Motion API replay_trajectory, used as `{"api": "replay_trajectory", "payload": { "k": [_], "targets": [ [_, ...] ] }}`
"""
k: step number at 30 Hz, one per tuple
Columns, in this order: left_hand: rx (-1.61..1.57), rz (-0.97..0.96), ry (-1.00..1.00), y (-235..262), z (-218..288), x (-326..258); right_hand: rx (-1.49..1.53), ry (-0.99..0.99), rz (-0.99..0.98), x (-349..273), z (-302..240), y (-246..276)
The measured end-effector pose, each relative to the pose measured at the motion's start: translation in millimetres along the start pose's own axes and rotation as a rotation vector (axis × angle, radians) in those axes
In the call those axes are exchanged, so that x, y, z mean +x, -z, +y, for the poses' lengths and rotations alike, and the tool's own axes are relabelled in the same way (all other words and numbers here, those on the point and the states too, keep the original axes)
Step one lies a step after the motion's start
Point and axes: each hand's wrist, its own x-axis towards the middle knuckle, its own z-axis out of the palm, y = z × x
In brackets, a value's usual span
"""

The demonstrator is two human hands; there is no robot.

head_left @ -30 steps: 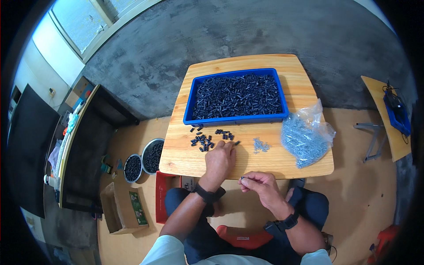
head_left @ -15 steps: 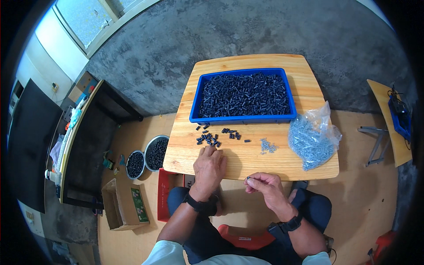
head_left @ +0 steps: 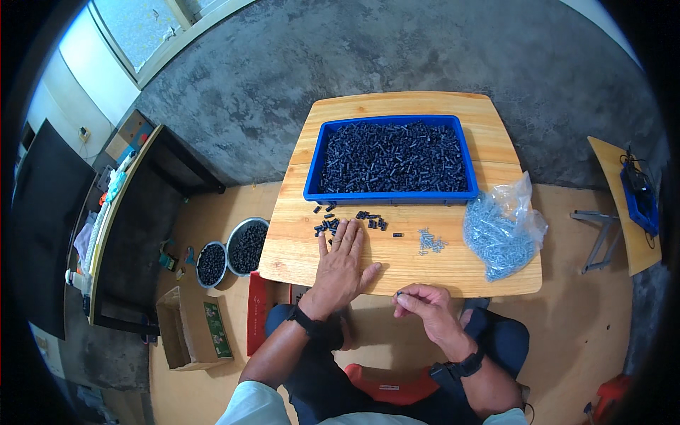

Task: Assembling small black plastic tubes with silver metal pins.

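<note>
My left hand lies open on the wooden table, fingers stretched toward and partly over a loose group of short black cylindrical pieces. Just right of those fingertips is a smaller cluster of the same black pieces, with a single piece apart from it. At the table's front edge, my right hand is closed in a pinch around a small dark piece, mostly hidden by finger and thumb. Between the hands and a clear bag full of silvery screws lies a small heap of loose screws.
A blue tray heaped with black pieces stands at the back of the table. Two metal bowls of black parts, a cardboard box and a red box are on the floor at left. A side table stands at right.
My left hand has gone from bent fingers at the near edge of the black pieces to a flat, spread hand reaching farther over them. My right hand keeps its pinch. The view has shifted slightly.
</note>
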Motion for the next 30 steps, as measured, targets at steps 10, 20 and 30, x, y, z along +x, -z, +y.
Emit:
{"api": "replay_trajectory", "payload": {
  "k": [10, 20, 30],
  "targets": [
    [0.027, 0.033, -0.086, -3.7, -10.2, 27.5, 0.017, -0.008, 0.005, 0.9, 2.6, 0.4],
    [0.051, 0.048, 0.02, -3.0, -17.1, 24.0, -0.029, 0.004, 0.003, -0.4, 1.1, 0.7],
    [0.011, -0.001, -0.048, -4.6, -8.5, 34.0, -0.019, -0.003, 0.003, 0.0, -0.1, 0.2]
  ]
}}
